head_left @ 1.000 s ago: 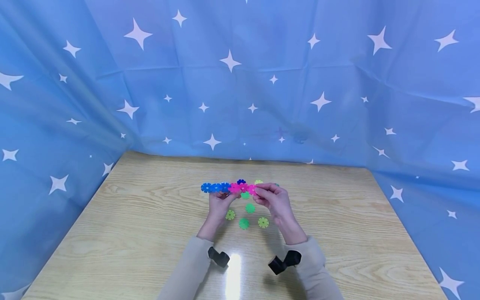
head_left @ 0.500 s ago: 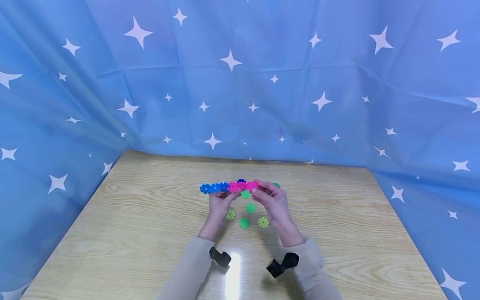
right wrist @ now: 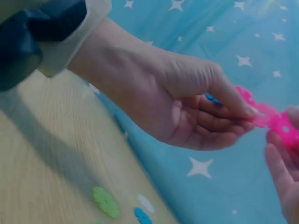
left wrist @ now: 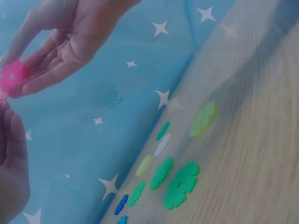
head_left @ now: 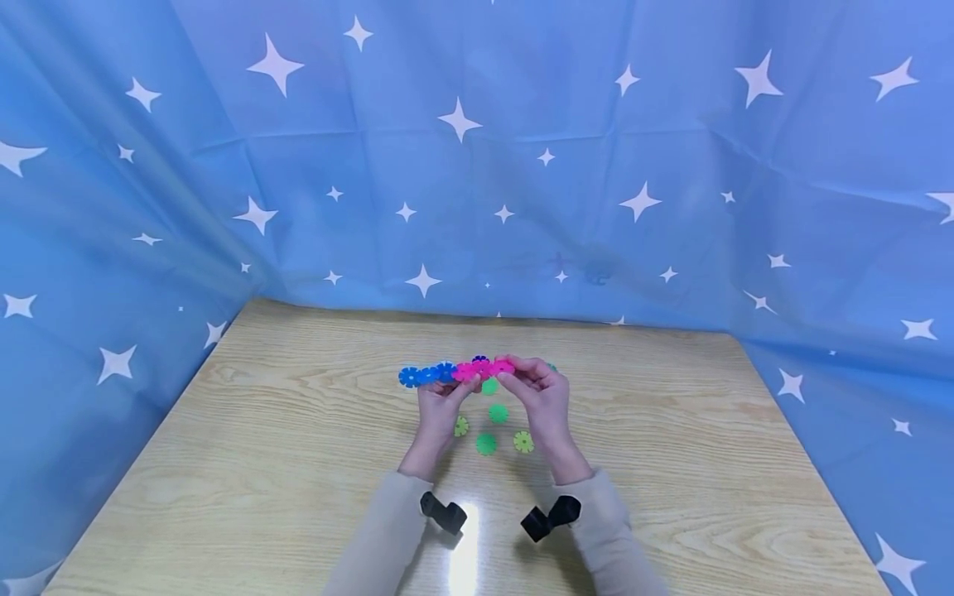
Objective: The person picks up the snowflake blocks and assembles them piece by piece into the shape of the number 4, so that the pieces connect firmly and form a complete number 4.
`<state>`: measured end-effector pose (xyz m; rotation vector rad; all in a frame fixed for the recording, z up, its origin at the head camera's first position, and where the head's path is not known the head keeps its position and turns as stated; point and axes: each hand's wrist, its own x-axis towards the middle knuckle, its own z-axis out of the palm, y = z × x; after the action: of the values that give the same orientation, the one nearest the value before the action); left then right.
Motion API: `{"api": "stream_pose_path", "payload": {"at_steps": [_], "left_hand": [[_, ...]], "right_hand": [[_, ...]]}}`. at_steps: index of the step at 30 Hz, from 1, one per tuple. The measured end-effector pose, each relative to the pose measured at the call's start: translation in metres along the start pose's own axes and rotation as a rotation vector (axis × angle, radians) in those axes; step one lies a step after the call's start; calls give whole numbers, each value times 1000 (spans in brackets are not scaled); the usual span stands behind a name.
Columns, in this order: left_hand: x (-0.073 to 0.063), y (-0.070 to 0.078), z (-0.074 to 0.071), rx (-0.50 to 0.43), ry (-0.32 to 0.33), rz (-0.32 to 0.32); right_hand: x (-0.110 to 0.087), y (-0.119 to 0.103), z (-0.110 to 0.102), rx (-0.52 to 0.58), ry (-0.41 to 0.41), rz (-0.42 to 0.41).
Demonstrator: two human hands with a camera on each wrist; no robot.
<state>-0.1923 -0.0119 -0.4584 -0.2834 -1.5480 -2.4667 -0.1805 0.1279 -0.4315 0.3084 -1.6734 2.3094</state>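
Observation:
Several slotted plastic snowflake discs form a row held up over the table, blue discs (head_left: pixel 427 376) on the left and pink discs (head_left: pixel 481 369) on the right. My left hand (head_left: pixel 440 410) grips the row from below near its middle, its thumb on a pink disc. At the right end, my right hand (head_left: pixel 544 397) pinches the last pink disc (head_left: pixel 503 367) between thumb and fingers. In the right wrist view that hand (right wrist: pixel 173 98) holds pink right beside the left fingertips (right wrist: pixel 275 161). The left wrist view shows a pink disc (left wrist: pixel 11 75) between the two hands.
Loose discs lie on the wooden table (head_left: pixel 298 463) below the hands: green (head_left: pixel 486 444), yellow-green (head_left: pixel 524 441) and, farther back, dark blue (head_left: pixel 480 360). A white disc (left wrist: pixel 162 144) shows in the left wrist view. A blue star-printed curtain (head_left: pixel 462 207) borders the table.
My right hand has shifted slightly left, and the last pink disc sits a little higher, its face more visible. A yellow-green disc at the back is now hidden. The left hand has barely moved.

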Motion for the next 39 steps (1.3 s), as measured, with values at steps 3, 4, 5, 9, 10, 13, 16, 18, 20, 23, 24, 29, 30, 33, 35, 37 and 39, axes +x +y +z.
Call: {"api": "stream_pose_path", "payload": {"at_steps": [3, 4, 5, 9, 10, 13, 16, 18, 20, 23, 24, 29, 30, 33, 35, 37, 39], "left_hand": [[-1, -2, 0, -24, -17, 26], [-1, -3, 0, -31, -23, 41], [-1, -3, 0, -37, -27, 54], [-2, -6, 3, -34, -20, 72], [-2, -6, 4, -27, -14, 69], [-3, -6, 6, -7, 9, 49], [-2, -5, 7, -3, 20, 32], [-1, -4, 8, -11, 22, 18], [0, -3, 9, -40, 24, -16], [0, -3, 11, -126, 17, -77], [0, -3, 12, -157, 18, -92], [1, -4, 13, -196, 38, -85], [2, -4, 12, -177, 46, -81], [5, -1, 8, -115, 62, -76], [6, 1, 5, -94, 65, -80], [8, 2, 2, -89, 70, -73], [9, 3, -1, -78, 70, -64]], "right_hand": [[1, -3, -4, -53, -18, 26], [2, -4, -5, -60, -19, 38], [2, -4, -6, -64, -17, 45], [2, -2, -7, -49, -9, 55], [2, -1, -7, -42, -9, 52], [0, 1, -6, -20, -5, 41], [-1, 3, -4, -8, 20, 34], [0, 3, -2, 6, 37, 25], [0, 4, 0, 23, 54, 10], [-1, 6, 5, 52, 59, -25], [-2, 7, 6, 55, 57, -34], [-4, 6, 7, -34, 24, -35], [-4, 5, 4, -71, 12, -19], [-3, 2, -9, -224, -56, 73], [-4, 2, -20, -359, -99, 146], [-6, 4, -32, -496, -145, 222], [-10, 7, -41, -608, -173, 287]]}}
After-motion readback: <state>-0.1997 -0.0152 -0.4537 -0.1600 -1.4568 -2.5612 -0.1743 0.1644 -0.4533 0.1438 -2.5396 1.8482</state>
